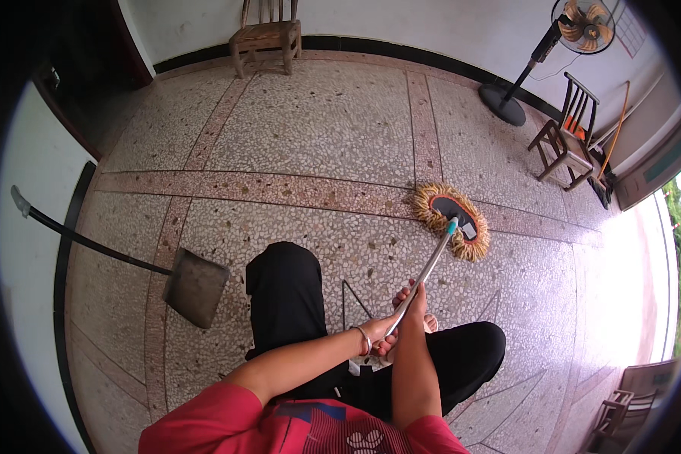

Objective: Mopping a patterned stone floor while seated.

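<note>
With left hand (384, 338) and right hand (416, 300), gripping the slim silver pole (431, 268) of a mop in the head view. Fingers of both curled closed around the pole: left near its close end, right a little farther along toward the mop head (443, 206). Wearing a silver bangle (368, 344) on the left wrist. Down on the speckled floor (310, 121), ahead and to the right of the knees, over a pinkish band: the mop head, with a dark oval plate ringed by orange and tan strands. Off to the left, well apart from both hands: a grey dustpan (197, 287) with a long dark handle slanting toward the wall. Farther off, at the top: a wooden chair (266, 36). Toward the upper right: a standing fan (533, 64) near the wall, and just beyond, a second chair (570, 151).
</note>
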Demonstrator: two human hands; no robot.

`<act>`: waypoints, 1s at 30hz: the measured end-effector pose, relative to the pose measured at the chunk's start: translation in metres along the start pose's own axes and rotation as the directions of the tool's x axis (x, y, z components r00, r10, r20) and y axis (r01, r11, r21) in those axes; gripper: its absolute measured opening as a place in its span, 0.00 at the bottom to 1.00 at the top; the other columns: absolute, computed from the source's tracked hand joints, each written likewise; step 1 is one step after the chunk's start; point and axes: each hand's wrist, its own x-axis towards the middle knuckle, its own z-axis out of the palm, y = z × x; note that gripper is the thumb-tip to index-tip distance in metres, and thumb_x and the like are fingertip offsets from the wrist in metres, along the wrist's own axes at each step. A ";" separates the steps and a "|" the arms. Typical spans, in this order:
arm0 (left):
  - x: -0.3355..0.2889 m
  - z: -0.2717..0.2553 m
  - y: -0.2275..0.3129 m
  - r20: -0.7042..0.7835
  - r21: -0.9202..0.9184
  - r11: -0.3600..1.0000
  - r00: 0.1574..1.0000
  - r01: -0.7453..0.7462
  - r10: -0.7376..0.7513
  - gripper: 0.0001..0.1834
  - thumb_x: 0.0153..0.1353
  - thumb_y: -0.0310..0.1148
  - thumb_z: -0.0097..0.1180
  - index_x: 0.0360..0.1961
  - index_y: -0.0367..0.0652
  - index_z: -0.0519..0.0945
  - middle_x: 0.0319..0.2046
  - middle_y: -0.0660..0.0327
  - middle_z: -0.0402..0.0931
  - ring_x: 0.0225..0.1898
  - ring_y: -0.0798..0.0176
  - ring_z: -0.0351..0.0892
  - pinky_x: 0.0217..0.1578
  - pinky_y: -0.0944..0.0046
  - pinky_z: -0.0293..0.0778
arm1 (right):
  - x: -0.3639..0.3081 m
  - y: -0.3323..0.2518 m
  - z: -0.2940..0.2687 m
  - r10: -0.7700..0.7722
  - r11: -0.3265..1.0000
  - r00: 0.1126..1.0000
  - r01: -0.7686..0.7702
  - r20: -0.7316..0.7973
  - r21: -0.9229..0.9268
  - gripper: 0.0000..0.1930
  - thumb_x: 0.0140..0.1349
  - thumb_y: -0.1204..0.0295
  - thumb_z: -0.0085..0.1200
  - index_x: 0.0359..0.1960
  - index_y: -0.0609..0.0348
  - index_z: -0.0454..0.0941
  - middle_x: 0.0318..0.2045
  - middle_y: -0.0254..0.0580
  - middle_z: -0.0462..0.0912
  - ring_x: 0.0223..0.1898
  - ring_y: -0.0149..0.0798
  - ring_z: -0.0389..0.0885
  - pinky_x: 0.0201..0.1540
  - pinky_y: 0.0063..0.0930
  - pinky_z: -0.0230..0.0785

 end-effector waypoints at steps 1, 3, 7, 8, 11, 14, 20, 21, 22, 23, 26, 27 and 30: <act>0.001 0.000 0.001 0.030 0.092 0.996 0.999 0.016 -0.019 0.26 0.59 0.63 0.41 0.28 0.49 0.66 0.13 0.72 0.57 0.09 0.76 0.53 0.11 0.73 0.51 | 0.001 0.000 -0.011 -0.038 0.999 0.999 0.039 -0.023 0.036 0.20 0.63 0.48 0.38 0.45 0.49 0.64 0.18 0.34 0.63 0.17 0.34 0.62 0.18 0.28 0.56; -0.003 -0.006 0.007 0.007 0.149 0.989 1.000 0.026 -0.028 0.26 0.59 0.63 0.41 0.27 0.49 0.66 0.12 0.72 0.57 0.09 0.76 0.52 0.10 0.73 0.50 | 0.001 0.006 -0.016 -0.064 0.994 0.995 0.069 -0.071 0.082 0.20 0.63 0.48 0.37 0.44 0.48 0.64 0.18 0.34 0.63 0.17 0.34 0.62 0.19 0.29 0.56; -0.014 -0.015 0.011 -0.116 0.181 0.983 0.993 0.017 0.004 0.26 0.59 0.63 0.42 0.27 0.48 0.67 0.11 0.73 0.56 0.08 0.77 0.50 0.09 0.74 0.47 | -0.004 0.018 0.007 -0.019 0.998 0.997 0.023 -0.074 0.056 0.20 0.63 0.47 0.34 0.42 0.48 0.65 0.18 0.34 0.63 0.17 0.33 0.61 0.19 0.29 0.55; -0.015 -0.019 0.008 -0.141 0.164 0.986 0.990 0.007 0.017 0.26 0.58 0.63 0.42 0.27 0.48 0.67 0.11 0.73 0.56 0.08 0.77 0.50 0.09 0.74 0.47 | -0.005 0.020 0.014 0.010 0.998 0.998 -0.007 -0.064 0.055 0.20 0.63 0.47 0.34 0.42 0.48 0.65 0.18 0.34 0.62 0.17 0.33 0.60 0.19 0.29 0.53; -0.023 -0.017 0.000 -0.147 0.080 0.991 0.982 -0.108 0.119 0.26 0.58 0.62 0.43 0.27 0.48 0.67 0.12 0.73 0.57 0.08 0.77 0.51 0.09 0.74 0.48 | 0.002 0.022 0.027 0.057 0.997 0.998 -0.057 -0.003 0.049 0.19 0.63 0.47 0.34 0.41 0.48 0.65 0.17 0.33 0.62 0.16 0.33 0.60 0.18 0.29 0.52; -0.035 -0.026 -0.010 -0.213 -0.090 0.974 0.959 -0.207 0.184 0.26 0.59 0.62 0.41 0.28 0.48 0.67 0.13 0.72 0.58 0.08 0.76 0.52 0.09 0.73 0.49 | -0.003 0.046 0.062 0.206 0.960 0.974 -0.181 0.099 -0.212 0.20 0.63 0.49 0.36 0.43 0.52 0.65 0.16 0.32 0.60 0.15 0.31 0.58 0.17 0.26 0.52; -0.067 -0.034 -0.028 -0.319 -0.578 0.692 0.901 -0.432 0.295 0.25 0.60 0.62 0.41 0.32 0.50 0.64 0.14 0.69 0.59 0.10 0.70 0.56 0.12 0.69 0.54 | -0.017 0.106 0.132 0.355 0.617 0.926 -0.131 0.126 -0.776 0.19 0.64 0.53 0.39 0.41 0.58 0.68 0.16 0.37 0.69 0.12 0.33 0.65 0.13 0.26 0.60; -0.065 -0.042 -0.030 -0.358 -0.574 0.664 0.876 -0.479 0.322 0.26 0.59 0.63 0.40 0.32 0.48 0.64 0.14 0.67 0.59 0.11 0.67 0.57 0.14 0.65 0.58 | -0.020 0.115 0.145 0.388 0.597 0.909 -0.124 0.150 -0.793 0.19 0.64 0.53 0.39 0.41 0.58 0.68 0.16 0.37 0.69 0.12 0.33 0.65 0.13 0.26 0.60; -0.072 -0.038 -0.025 -0.358 -0.616 0.619 0.873 -0.488 0.331 0.26 0.60 0.63 0.39 0.32 0.48 0.63 0.15 0.67 0.59 0.11 0.66 0.58 0.15 0.63 0.60 | -0.018 0.120 0.150 0.461 0.545 0.871 -0.127 0.170 -0.829 0.18 0.63 0.55 0.41 0.40 0.59 0.68 0.17 0.37 0.70 0.14 0.33 0.68 0.16 0.26 0.62; -0.068 -0.042 -0.024 -0.347 -0.648 0.569 0.861 -0.507 0.372 0.26 0.60 0.63 0.38 0.32 0.48 0.63 0.14 0.67 0.59 0.11 0.66 0.58 0.15 0.63 0.60 | -0.016 0.126 0.155 0.533 0.489 0.826 -0.124 0.183 -0.863 0.18 0.63 0.57 0.43 0.40 0.61 0.69 0.19 0.38 0.72 0.17 0.34 0.70 0.19 0.26 0.65; -0.071 -0.045 -0.008 -0.373 -0.658 0.502 0.822 -0.562 0.431 0.27 0.61 0.63 0.35 0.31 0.48 0.62 0.14 0.67 0.58 0.12 0.66 0.58 0.15 0.62 0.60 | 0.007 0.138 0.154 0.596 0.515 0.746 -0.069 0.298 -0.854 0.19 0.60 0.62 0.48 0.46 0.65 0.69 0.29 0.41 0.77 0.28 0.35 0.76 0.31 0.25 0.70; -0.074 -0.049 -0.005 -0.398 -0.650 0.501 0.818 -0.571 0.415 0.27 0.61 0.63 0.35 0.31 0.48 0.62 0.14 0.67 0.58 0.12 0.66 0.58 0.15 0.62 0.60 | 0.008 0.145 0.158 0.611 0.500 0.732 -0.061 0.302 -0.864 0.19 0.60 0.62 0.48 0.46 0.65 0.69 0.29 0.41 0.77 0.28 0.35 0.76 0.31 0.25 0.70; -0.076 -0.057 0.001 -0.457 -0.619 0.515 0.805 -0.593 0.378 0.26 0.61 0.63 0.34 0.30 0.49 0.62 0.14 0.67 0.59 0.12 0.68 0.58 0.14 0.64 0.61 | 0.011 0.158 0.162 0.532 0.578 0.758 0.000 0.378 -0.816 0.22 0.58 0.68 0.51 0.51 0.68 0.66 0.38 0.44 0.77 0.39 0.35 0.76 0.42 0.24 0.69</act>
